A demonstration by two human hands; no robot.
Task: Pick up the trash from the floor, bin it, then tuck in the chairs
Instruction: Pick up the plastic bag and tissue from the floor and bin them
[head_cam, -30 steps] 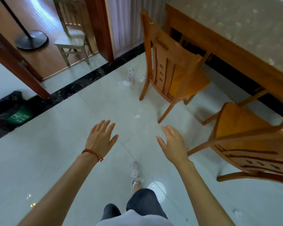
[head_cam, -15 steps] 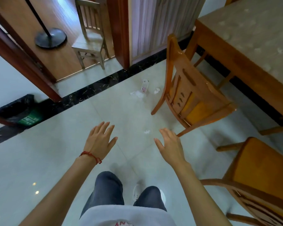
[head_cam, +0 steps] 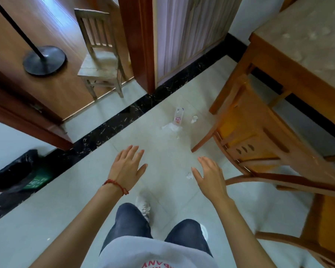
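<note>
Trash lies on the pale tiled floor ahead: a clear plastic bottle [head_cam: 178, 117], a crumpled wrapper [head_cam: 170, 127] beside it, a small paper ball [head_cam: 194, 118] to its right, and a paper scrap [head_cam: 190, 175] just left of my right hand [head_cam: 211, 177]. My left hand [head_cam: 127, 167], with a red cord at the wrist, hovers open and empty; so does the right. A wooden chair [head_cam: 259, 144] stands pulled out from the table [head_cam: 306, 55] at right. A second chair [head_cam: 329, 217] is at the lower right. The bin [head_cam: 17, 175] with a black liner sits at far left.
A black marble strip [head_cam: 112, 128] crosses the floor toward a doorway. Beyond it stand a small old wooden chair [head_cam: 101, 60] and a round black stand base [head_cam: 45, 59]. A red-brown door frame [head_cam: 141, 41] and a curtain [head_cam: 186, 31] rise at centre top.
I have walked forward; the trash and the near chair have come closer and lower in view. Both hands stay open and empty, spread in front of me.
</note>
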